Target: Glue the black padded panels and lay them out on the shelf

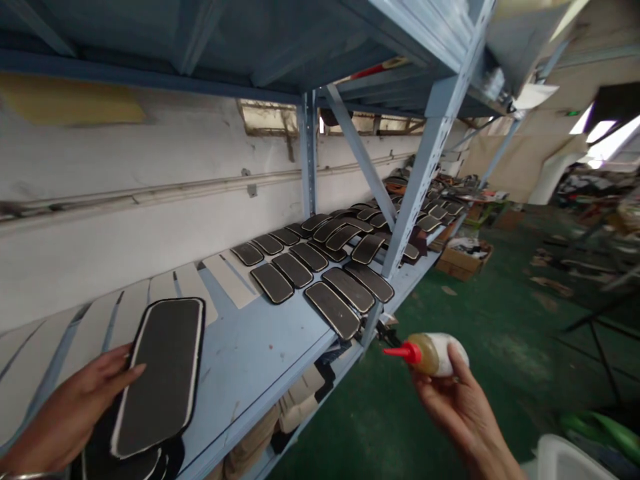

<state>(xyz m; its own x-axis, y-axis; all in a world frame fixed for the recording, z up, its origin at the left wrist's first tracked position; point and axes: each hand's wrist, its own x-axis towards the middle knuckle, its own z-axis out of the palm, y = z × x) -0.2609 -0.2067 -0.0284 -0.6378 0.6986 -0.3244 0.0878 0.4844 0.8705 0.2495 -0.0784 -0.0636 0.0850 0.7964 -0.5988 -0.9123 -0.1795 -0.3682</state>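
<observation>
My left hand [95,400] grips the edge of a dark rounded panel [160,373] with a pale line around its border, thumb on top. Beneath it, more dark panels [125,460] lie at the shelf's near end, partly hidden. In my right hand [457,400] is a squeeze bottle [435,355] with a red nozzle and yellowish contents, tipped on its side with the nozzle pointing left. The bottle is held out over the floor, to the right of the shelf. Similar dark panels [333,308] lie in rows on the blue shelf [240,360].
Pale flat strips [230,277] lie along the wall side of the shelf. A blue metal post [415,180] and a diagonal brace [363,153] rise from it. An upper shelf [200,40] hangs overhead. A cardboard box [463,260] stands on the green floor; a white tub [565,460] is at lower right.
</observation>
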